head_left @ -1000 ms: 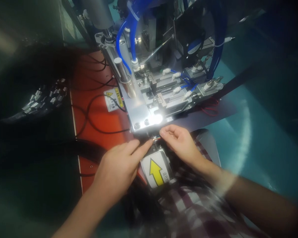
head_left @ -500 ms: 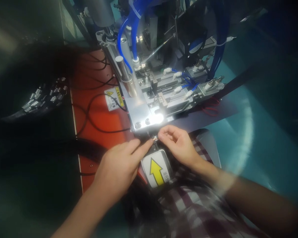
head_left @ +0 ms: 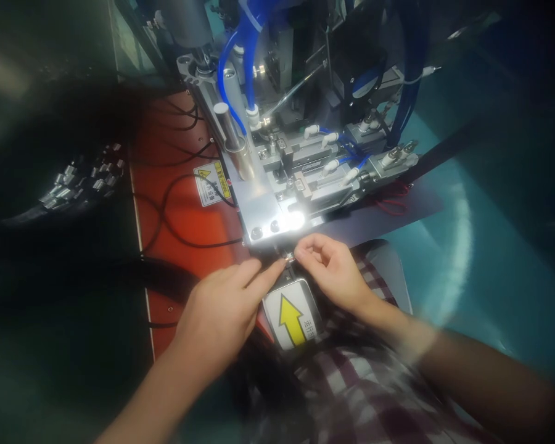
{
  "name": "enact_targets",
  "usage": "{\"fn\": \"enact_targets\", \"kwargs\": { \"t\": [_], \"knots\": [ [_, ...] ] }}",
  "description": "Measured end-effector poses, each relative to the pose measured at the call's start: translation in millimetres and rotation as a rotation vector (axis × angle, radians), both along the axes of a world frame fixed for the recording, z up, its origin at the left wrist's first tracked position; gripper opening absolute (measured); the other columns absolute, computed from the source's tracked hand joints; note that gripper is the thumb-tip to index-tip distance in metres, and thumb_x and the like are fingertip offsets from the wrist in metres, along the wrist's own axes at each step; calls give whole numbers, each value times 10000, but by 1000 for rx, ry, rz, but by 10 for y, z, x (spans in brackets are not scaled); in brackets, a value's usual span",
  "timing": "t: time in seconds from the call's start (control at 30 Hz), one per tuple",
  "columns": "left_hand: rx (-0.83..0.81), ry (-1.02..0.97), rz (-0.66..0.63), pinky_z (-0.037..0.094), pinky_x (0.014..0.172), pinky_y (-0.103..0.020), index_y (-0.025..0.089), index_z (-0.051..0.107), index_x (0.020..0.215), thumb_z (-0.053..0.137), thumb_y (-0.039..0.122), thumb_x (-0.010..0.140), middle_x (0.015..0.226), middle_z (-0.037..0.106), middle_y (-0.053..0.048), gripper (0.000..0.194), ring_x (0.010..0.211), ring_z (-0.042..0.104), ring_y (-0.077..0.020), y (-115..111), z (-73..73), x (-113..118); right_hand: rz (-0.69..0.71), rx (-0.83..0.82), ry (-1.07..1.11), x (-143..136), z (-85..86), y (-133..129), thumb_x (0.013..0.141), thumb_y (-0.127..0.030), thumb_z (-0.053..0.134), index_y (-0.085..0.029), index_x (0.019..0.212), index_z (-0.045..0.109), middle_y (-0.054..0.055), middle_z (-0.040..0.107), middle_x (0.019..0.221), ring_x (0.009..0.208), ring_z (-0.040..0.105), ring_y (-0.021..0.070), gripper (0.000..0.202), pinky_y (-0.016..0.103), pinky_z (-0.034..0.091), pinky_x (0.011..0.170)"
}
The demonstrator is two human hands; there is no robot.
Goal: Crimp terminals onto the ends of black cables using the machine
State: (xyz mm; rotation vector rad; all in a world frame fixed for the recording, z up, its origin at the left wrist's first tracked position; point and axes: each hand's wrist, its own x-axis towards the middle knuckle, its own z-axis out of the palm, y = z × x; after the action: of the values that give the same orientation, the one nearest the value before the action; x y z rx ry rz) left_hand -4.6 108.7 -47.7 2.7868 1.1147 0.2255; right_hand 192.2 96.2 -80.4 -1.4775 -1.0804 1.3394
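Note:
My left hand point(head_left: 224, 305) reaches in from the lower left, its index finger stretched to a small metal part point(head_left: 289, 258) at the front edge of the machine point(head_left: 263, 209). Its thumb side and other fingers are partly hidden. On the other side of that small part, my right hand point(head_left: 330, 268) has its fingers curled and thumb and index fingertips pressed together; what they pinch, if anything, is too small to tell. Just below the fingertips lies a white plate with a yellow arrow point(head_left: 290, 317).
Blue air tubes point(head_left: 250, 68) and small cylinders point(head_left: 314, 160) fill the machine behind my hands. Black cables point(head_left: 166, 216) cross the red base point(head_left: 198, 228) at the left. Shiny small metal pieces point(head_left: 65, 185) lie in a dark area at far left.

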Motion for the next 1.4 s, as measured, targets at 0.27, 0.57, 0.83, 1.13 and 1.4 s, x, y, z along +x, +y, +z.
{"fn": "enact_targets", "kwargs": {
  "t": [0.27,0.57,0.83,1.13,1.4],
  "knots": [
    [21,7,-5,411,508,-258,187,606,1254,395,96,902,830,651,-45,421,618,563,-157,-2,7,5,87,-314,165,29,192,118,796,-299,601,-165,620,520,-71,406,500,456,330,63,235,209,257,451],
    [23,-4,-1,432,530,-259,190,604,1261,408,99,899,860,658,-47,421,640,571,-158,-10,10,0,33,43,-142,51,124,5,847,-321,598,-178,853,648,-21,546,619,532,456,113,152,245,349,502],
    [31,-12,0,437,530,-259,180,613,1249,398,85,893,856,662,-44,427,630,564,-155,-7,5,3,81,208,-580,-38,221,68,796,-260,646,-192,726,663,-46,538,526,508,472,106,99,243,360,545],
    [30,-20,2,414,504,-257,184,620,1241,385,106,907,808,639,-34,416,600,546,-150,-10,13,6,73,100,-279,-41,102,27,825,-253,568,-185,731,575,-53,484,561,511,422,94,116,230,339,508],
    [16,-13,2,422,524,-256,186,604,1265,393,119,915,822,634,-39,414,620,554,-150,-9,-1,-3,-38,-122,107,-58,75,8,794,-323,607,-157,723,573,-49,486,591,536,422,88,185,228,362,520]
  ]
}}
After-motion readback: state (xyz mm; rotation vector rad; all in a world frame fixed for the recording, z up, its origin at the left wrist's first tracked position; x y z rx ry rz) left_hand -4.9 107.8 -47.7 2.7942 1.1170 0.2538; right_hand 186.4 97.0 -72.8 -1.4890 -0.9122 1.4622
